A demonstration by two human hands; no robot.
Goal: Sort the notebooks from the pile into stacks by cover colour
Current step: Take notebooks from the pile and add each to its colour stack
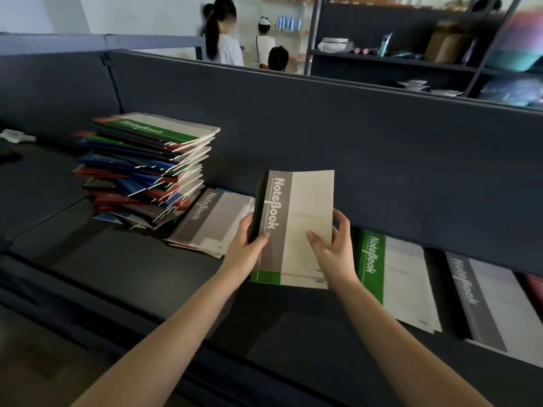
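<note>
My left hand [248, 248] gripped spine edge, right hand [335, 248] pinched opposite edge of grey notebook [296, 224], green notebook [266, 277] beneath. Mid-sort. Next, likely: split pair, grey onto grey stack [214, 221] just left of my left hand, green onto green stack [390, 277] right of my right.

The grey notebook [305, 218] has a smooth paper cover with a faint sheen, and so do the covers in the pile [147, 171]. The surface [147, 268] is dark, smooth and matt. The partition [382, 136] looks matt and cloth-like. The shelf frame [313, 33] looks like painted metal.
</note>
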